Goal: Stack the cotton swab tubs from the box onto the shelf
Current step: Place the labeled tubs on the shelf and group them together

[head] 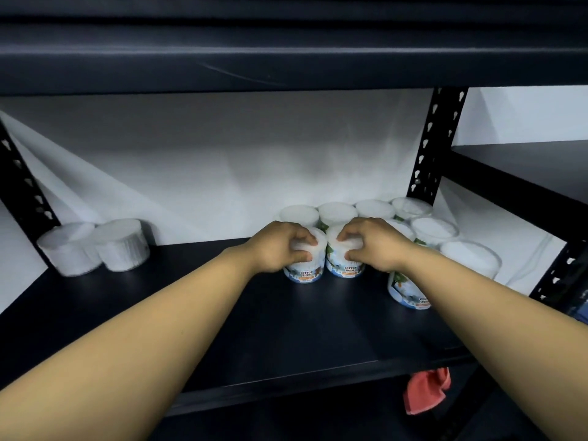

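Both hands grip tubs: my left hand [280,246] wraps the left tub [305,265], my right hand [370,243] the right tub [345,264], side by side on the shelf [254,313] just in front of the far row of tubs [337,213]. I'd seat them flush against that row, labels facing near, then let go gently. Two unlabelled tubs [95,246] sit far left; a red cloth [426,393] hangs below.

I see a white wall [222,160] behind black slotted uprights [436,144]; dim light; red cloth [426,393] hanging below.
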Demonstrator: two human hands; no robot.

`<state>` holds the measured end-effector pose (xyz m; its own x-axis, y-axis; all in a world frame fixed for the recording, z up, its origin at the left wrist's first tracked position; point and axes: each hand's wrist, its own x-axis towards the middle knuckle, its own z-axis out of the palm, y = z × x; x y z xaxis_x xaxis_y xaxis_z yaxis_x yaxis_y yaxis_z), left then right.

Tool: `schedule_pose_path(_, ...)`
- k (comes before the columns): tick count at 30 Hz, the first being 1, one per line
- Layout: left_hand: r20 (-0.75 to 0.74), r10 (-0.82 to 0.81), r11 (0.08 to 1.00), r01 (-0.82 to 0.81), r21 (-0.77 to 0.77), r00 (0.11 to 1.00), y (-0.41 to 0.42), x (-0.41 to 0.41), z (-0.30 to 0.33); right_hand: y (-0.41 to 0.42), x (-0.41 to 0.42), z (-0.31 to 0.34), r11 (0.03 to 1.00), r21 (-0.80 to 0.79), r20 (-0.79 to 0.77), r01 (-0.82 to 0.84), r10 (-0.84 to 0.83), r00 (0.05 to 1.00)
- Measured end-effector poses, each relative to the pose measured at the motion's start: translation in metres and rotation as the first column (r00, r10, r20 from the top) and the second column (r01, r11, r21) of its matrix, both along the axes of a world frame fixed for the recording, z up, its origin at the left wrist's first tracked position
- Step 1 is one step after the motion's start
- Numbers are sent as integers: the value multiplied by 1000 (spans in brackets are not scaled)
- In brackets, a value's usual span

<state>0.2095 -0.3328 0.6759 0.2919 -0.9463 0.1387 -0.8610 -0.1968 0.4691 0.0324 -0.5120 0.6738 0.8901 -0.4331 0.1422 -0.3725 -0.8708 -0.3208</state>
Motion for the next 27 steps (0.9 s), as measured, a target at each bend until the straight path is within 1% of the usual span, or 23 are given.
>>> schedule_pose_path(2,17,-7,1000,7,1,1000,-1,-1,1,-2,0,2,999,37,7,4,-4,1000)
schedule_pose_path(4,39,-2,999,4,-53,999,-3,-1,1,-2,1,5,998,67,45,2,-6,999)
schedule_pose_path(6,34,28,991,-23,-131,999,-6,0,4,-4,5,9,998,56,70,9,-13,997)
schedule_pose_path(7,36,48,990,-43,-135,998,-7,1,5,-4,7,11,999,42,54,21,-23,998)
schedule_pose_path(8,44,73,992,-68,-109,996,-10,3,6,-6,11,12,999,32,22,39,-40,999)
schedule_pose_path(12,96,154,978,-165,124,983,-17,16,2,-14,26,9,993,44,-122,105,-99,988)
schedule_pose_path(14,106,157,969,-174,176,982,-18,19,0,-17,31,6,993,43,-162,112,-104,981)
schedule_pose_path(20,147,161,970,-184,156,976,-17,26,-3,-23,32,3,995,34,-168,92,-85,982)
schedule_pose_path(24,133,160,971,-180,159,978,-16,30,-5,-28,31,4,996,36,-189,82,-74,979)
schedule_pose_path(27,123,165,976,-181,125,979,-14,26,-2,-28,28,7,996,34,-180,80,-73,981)
